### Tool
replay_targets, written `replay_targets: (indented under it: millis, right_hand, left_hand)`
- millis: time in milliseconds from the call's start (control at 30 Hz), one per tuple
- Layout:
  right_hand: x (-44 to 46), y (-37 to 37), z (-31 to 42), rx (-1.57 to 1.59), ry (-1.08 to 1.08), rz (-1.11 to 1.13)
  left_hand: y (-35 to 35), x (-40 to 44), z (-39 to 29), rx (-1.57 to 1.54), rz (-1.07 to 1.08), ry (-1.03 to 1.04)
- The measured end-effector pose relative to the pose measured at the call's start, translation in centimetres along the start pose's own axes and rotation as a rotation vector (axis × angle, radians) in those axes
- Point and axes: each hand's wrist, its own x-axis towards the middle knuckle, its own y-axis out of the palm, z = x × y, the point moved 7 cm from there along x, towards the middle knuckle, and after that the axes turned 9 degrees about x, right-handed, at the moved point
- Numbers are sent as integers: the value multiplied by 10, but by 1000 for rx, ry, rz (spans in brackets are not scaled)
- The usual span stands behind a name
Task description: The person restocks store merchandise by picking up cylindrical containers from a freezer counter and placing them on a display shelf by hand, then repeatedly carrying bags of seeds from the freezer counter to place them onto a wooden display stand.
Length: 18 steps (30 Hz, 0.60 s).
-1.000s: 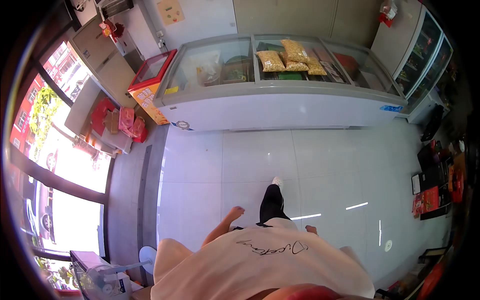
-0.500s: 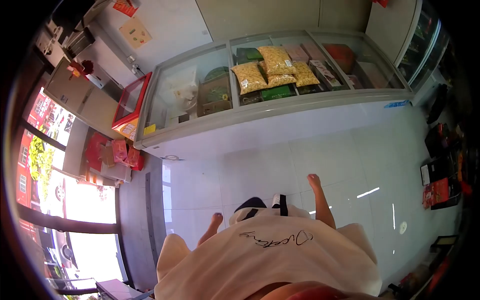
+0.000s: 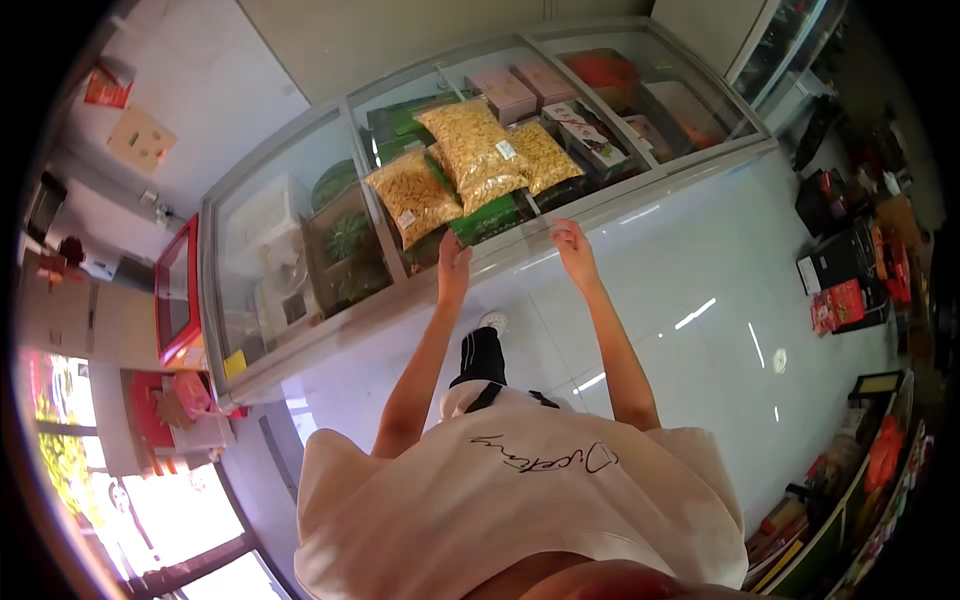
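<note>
Facing four bags (image 3: 478, 152): two hands (image 3: 454, 264) (image 3: 575, 247)

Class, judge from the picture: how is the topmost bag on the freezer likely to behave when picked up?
The topmost bag would probably sag and shift, since its see-through film holds many small pieces. That glossy film may feel slippery. Lying on other bags, it might slide if nudged.

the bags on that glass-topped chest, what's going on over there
A person has both bare hands held out toward the pile of yellowish bags on the glass-topped chest. The left hand is close to the near end of the left-hand bag; the right hand is by the chest's front edge. Neither appears to hold anything; whether either touches the chest is unclear.
</note>
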Motion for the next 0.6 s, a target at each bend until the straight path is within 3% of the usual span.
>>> replay_targets:
  millis: [100, 167, 233, 300, 367, 433, 467, 500, 600]
  right_hand:
    - [68, 31, 14, -212, -76, -164]
    - [105, 51, 35, -463, -337, -223]
    - [141, 70, 72, -486, -336, -278]
    - [187, 75, 34, -534, -89, -207]
    - [203, 88, 18, -608, 113, -75]
    - [202, 90, 4, -609, -50, -95]
    - [174, 96, 43, -552, -69, -87]
    - [157, 92, 42, -410, -211, -168]
    - [85, 71, 47, -163, 101, -170]
  left_hand:
    - [12, 86, 10, -102, 58, -140]
    - [15, 127, 14, -151, 78, -195]
    - [17, 156, -4, -157, 71, -294]
    - [27, 186, 7, -248, 155, -426]
    - [44, 202, -4, -334, 271, -358]
    - [49, 227, 43, -84, 183, -189]
    - [45, 229, 57, -115, 173, -170]
    - [46, 208, 26, -224, 257, -200]
    - [39, 142, -36, -147, 457, -70]
